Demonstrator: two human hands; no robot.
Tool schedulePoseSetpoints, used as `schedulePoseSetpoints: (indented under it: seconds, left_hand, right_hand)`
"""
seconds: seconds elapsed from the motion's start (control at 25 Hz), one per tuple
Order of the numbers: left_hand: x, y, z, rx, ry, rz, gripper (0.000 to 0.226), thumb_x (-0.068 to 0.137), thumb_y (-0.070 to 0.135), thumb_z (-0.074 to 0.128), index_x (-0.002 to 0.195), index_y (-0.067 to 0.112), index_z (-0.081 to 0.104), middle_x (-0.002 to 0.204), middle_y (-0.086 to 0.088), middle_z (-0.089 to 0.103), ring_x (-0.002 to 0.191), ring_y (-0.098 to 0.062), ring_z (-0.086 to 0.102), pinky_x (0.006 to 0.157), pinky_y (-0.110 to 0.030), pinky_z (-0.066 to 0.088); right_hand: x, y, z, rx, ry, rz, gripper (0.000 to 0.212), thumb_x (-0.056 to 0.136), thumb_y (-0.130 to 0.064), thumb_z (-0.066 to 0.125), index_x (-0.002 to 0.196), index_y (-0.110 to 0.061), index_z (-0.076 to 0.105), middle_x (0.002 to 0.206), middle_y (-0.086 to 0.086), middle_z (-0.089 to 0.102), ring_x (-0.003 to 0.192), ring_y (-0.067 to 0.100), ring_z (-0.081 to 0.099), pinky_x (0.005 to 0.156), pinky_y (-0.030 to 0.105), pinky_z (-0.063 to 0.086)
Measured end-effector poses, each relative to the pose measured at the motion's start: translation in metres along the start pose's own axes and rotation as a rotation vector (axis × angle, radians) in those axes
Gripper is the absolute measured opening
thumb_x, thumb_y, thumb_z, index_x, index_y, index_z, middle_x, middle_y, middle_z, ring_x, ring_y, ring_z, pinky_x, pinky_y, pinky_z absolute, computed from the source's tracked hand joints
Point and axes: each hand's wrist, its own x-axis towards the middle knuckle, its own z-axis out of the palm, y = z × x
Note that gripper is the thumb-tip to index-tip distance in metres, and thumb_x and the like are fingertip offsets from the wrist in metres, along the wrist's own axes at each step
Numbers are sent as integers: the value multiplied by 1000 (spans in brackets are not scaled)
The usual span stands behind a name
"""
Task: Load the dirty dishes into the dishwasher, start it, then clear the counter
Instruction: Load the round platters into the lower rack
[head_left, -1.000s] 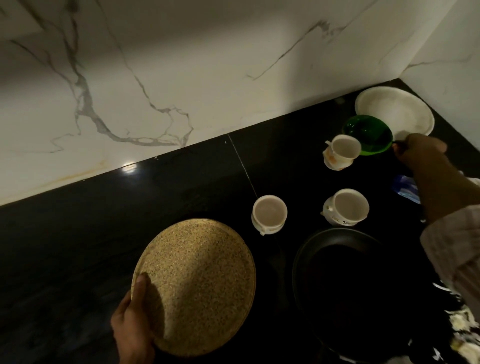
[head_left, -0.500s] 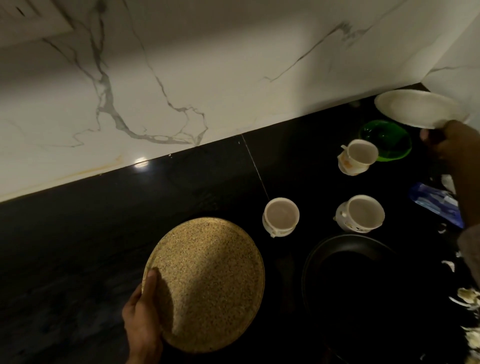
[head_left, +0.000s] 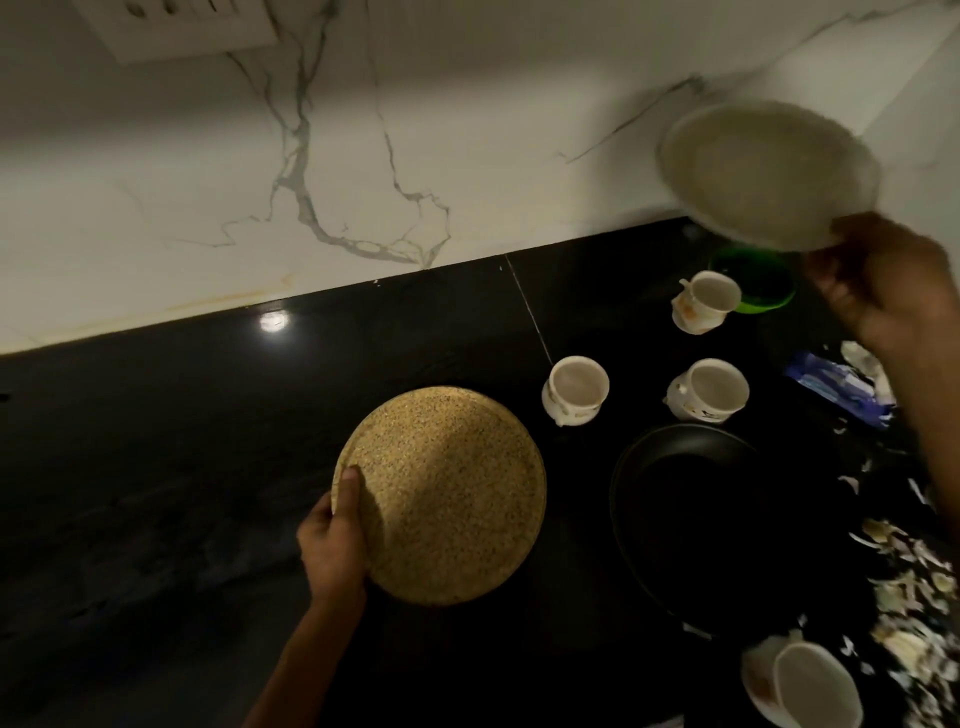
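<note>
A glossy black counter (head_left: 156, 467) meets a white marble-veined wall (head_left: 415, 156); its left half lies bare. The left hand (head_left: 332, 545) grips the near-left rim of a round, speckled gold plate (head_left: 447, 493), thumb on top. The right hand (head_left: 893, 291) pinches the lower rim of a white plate (head_left: 763, 171), blurred and tilted above the counter's far right corner. Below it sit a green bowl (head_left: 769, 291), three white cups (head_left: 575, 387) and a round black pan (head_left: 701, 519). Pale scraps (head_left: 904, 571) crowd the right edge.
</note>
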Motion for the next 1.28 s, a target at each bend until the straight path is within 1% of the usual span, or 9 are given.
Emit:
schedulePoseSetpoints:
  seconds: [0.08,0.2,0.36,0.48,0.64,0.8,0.96,1.12,1.28]
  left_hand:
    - [-5,3,0,-39,-23,20,30,94,43,55,110,17,61,101,4,56,104,-18,51,87,-38,40]
    - [-13,8,-2,-75,-40,25,23,95,42,53,81,23,55,85,7,51,85,-12,50,82,-35,42]
    - [-11,8,-11,-135,-13,-72,30,91,53,56,84,25,52,91,4,55,89,-16,55,93,-41,46]
    - [-11,5,-12,-142,-45,-29,29,94,46,56,78,22,53,83,1,61,81,-18,61,82,-37,52]
    - [-12,1,-16,-74,-105,58,21,91,41,63,88,20,64,86,6,66,82,-12,63,62,-24,47]
    - [-14,1,-16,-57,-137,94,14,92,34,62,100,23,61,92,13,63,84,-4,60,61,-20,45]
    - [-16,-3,-21,-74,-173,118,3,95,28,58,96,27,62,95,10,65,91,-10,62,66,-23,49]
    - [-20,1,-24,-99,-170,72,9,95,27,60,89,32,56,93,8,62,91,-16,61,73,-31,51]
    - [-18,-2,-31,-88,-219,10,11,93,31,60,102,25,62,107,0,66,101,-23,64,81,-41,56]
  right_hand:
    - [-63,27,8,-179,-93,67,16,95,-3,50,91,-16,58,73,-5,69,69,8,67,61,20,55]
    - [-142,84,15,-284,-176,170,17,97,-6,50,109,-15,58,92,0,71,72,12,71,59,24,57]
    - [-220,168,14,-366,-245,329,27,96,-13,57,122,-13,53,113,7,67,88,22,73,67,33,59]
    - [-249,212,16,-379,-209,376,29,95,-18,59,124,-15,52,118,7,64,95,25,70,71,35,60]
    - [-267,241,20,-761,-227,146,32,96,-25,58,127,-18,51,118,4,63,97,20,67,65,26,59]
    - [-266,239,13,-1123,-339,-76,45,94,-38,59,133,-18,51,118,-3,59,104,10,56,83,23,47]
    - [-267,242,12,-1134,-288,-75,56,90,-41,63,137,-19,42,128,3,50,111,19,55,93,37,50]
    - [-263,245,6,-1025,-242,60,72,88,-48,64,144,-15,35,138,5,46,118,23,54,94,37,49]
    - [-256,245,-4,-806,-225,221,78,86,-51,65,148,-15,33,141,3,49,122,23,54,100,46,49]
